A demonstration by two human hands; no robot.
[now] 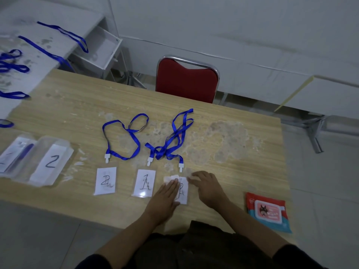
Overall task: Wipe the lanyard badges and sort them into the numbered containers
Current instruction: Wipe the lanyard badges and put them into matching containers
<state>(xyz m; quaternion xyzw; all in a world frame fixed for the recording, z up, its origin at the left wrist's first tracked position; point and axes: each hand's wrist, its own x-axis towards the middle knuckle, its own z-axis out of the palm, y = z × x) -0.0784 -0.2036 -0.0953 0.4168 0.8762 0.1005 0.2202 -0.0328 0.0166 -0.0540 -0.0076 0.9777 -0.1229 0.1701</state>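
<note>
On the wooden table, the left hand lies flat with its fingers straight and pressed together on a white wipe, which sits on the left part of the rightmost badge, while the right hand rests just beside that badge's right edge, fingers curled onto the table near its top corner. Two more badges, marked 2 and 1, lie to the left with blue lanyards trailing away. Clear containers labelled 1 and 2 stand at far left; a wet-wipe pack lies at right.
</note>
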